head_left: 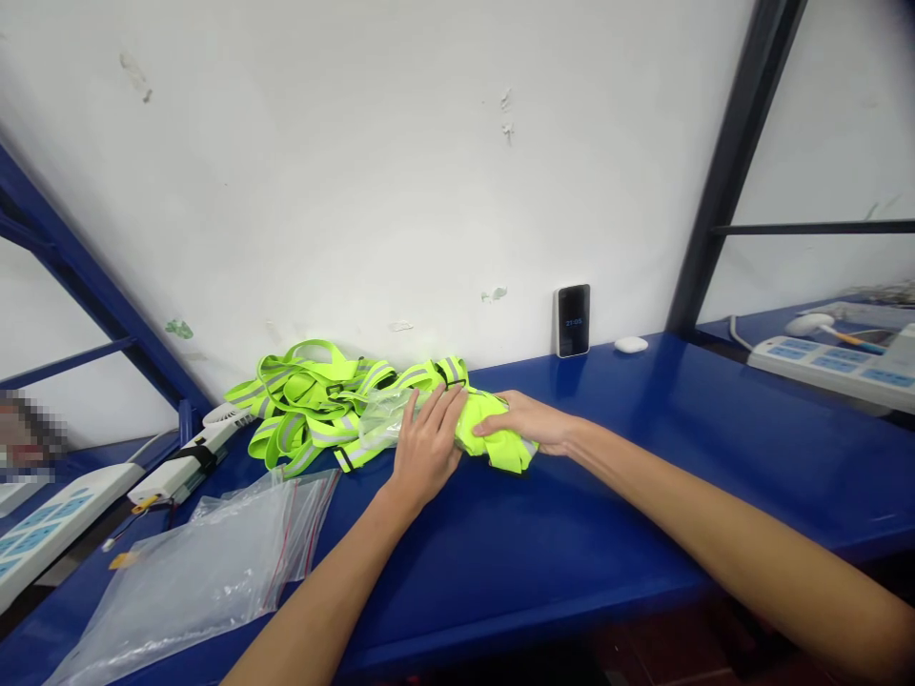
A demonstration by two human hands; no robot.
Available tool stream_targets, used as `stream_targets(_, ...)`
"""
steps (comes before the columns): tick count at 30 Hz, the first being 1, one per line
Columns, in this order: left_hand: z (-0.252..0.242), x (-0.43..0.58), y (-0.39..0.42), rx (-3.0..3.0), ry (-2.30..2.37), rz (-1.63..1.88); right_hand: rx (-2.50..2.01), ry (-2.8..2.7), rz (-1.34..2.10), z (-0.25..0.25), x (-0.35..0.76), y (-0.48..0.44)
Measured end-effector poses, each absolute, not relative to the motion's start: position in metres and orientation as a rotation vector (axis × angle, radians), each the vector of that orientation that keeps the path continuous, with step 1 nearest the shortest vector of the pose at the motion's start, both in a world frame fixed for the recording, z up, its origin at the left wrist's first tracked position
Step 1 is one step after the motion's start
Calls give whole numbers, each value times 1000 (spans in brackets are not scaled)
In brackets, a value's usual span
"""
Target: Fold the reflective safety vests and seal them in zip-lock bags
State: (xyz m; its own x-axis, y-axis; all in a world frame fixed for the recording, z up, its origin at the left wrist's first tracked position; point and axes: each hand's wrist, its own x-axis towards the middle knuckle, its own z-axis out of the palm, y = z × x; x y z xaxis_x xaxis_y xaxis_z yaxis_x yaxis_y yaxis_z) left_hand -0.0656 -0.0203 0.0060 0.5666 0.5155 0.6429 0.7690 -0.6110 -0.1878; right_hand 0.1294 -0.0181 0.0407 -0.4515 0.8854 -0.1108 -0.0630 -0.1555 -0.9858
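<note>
My right hand [529, 420] is closed round a folded bundle of neon-yellow reflective strap [509, 450], thumb on top. My left hand [427, 440] is closed over a clear plastic bag [382, 417] at the bundle's left side, its fingers lying across the bag and its thumb hidden. Part of the bundle appears to be inside the bag, but the hands cover how far. Left of my left hand lies a tangled heap of similar straps [304, 400] with grey reflective stripes and black buckles.
Clear zip bags [193, 562] lie stacked at the front left of the blue table [572, 562]. Behind them is a white handheld fan [193, 457]. A phone [573, 321] leans on the wall beside a white case [631, 345]. Power strips [43, 529] sit at both sides.
</note>
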Motion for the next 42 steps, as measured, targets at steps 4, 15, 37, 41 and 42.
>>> stream_targets(4, 5, -64, -19, -2339, -1112, -818, -1007, -1434, 1667, 40, 128, -18)
stream_targets(15, 2, -65, -20, -2351, -1209, -799, -959, -1355, 1441, 23, 120, -14)
stream_targets(37, 0, -62, -36, -2372, -1238, -726, -867, -1362, 1495, 29, 127, -16)
stream_targets(41, -1, -61, -36, -2410, -1228, -709, -834, -1331, 1633, 28, 127, -17)
stream_targets(42, -1, -61, -36, -2420, -1223, -706, -849, -1329, 1555, 27, 126, -17)
